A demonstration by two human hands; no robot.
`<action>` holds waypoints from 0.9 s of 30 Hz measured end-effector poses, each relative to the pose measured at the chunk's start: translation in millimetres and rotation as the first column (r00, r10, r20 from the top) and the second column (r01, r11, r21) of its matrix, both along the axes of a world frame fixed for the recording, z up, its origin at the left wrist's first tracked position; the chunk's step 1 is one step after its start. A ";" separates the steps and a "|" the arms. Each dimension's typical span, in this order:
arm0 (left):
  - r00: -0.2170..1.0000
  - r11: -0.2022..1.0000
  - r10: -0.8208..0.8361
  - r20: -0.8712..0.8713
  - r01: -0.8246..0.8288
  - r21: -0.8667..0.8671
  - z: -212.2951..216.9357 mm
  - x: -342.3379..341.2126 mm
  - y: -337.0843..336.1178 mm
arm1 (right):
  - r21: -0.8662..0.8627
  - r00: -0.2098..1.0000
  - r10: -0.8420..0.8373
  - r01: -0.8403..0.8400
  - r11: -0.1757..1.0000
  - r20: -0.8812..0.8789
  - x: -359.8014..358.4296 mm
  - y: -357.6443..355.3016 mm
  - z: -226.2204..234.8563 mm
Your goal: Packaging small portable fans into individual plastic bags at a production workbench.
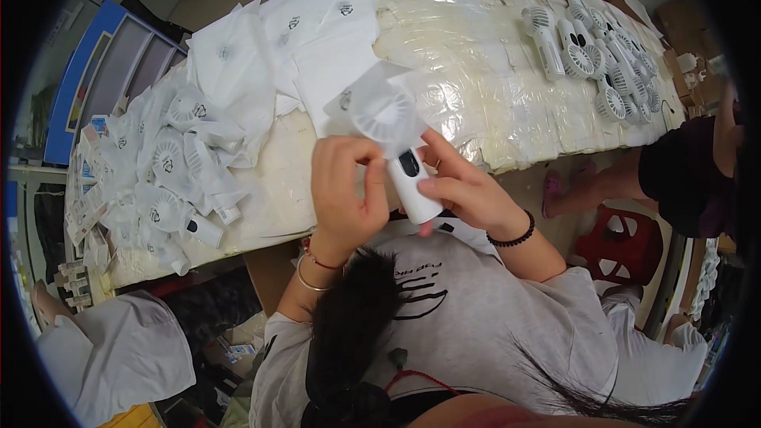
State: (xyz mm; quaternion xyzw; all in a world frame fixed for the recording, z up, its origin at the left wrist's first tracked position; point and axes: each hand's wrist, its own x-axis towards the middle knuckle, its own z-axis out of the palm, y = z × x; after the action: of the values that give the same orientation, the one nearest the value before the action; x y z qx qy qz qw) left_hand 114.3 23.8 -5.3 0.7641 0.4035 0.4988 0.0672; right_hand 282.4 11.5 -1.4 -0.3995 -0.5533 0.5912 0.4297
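A white handheld fan (pixel 414 195) with a dark oval panel is held in front of me, tilted, its round head up and away. Over that head sits a translucent plastic bag (pixel 366 93), with the handle sticking out below it. My right hand (pixel 462 189) is closed around the handle, thumb near the dark panel. Against the bag's lower left edge, my left hand (pixel 346 190) has its fingers curled and pinching the bag; its fingertips are partly hidden. Flat white bags (pixel 238 51) lie stacked on the table just beyond my left hand.
Bagged fans (pixel 170 162) are heaped at the table's left. Several unbagged fans (pixel 610 59) cluster at the far right. Clear film covers the pale table (pixel 460 47). A red stool (pixel 622 242) and another person's leg (pixel 602 186) are beyond the right edge.
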 end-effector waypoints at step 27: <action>0.738 0.786 0.595 0.318 -0.617 -0.038 22.6 -108.3 -38.3 | 0.854 0.529 -0.820 0.305 0.422 0.217 72.5 91.8 14.4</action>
State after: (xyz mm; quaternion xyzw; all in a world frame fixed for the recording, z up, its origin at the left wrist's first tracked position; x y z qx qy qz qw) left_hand 6.0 -14.5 17.3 0.5038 0.5963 0.6219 -0.0622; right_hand 354.9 103.2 13.0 -0.5313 -0.6611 -0.0446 0.5279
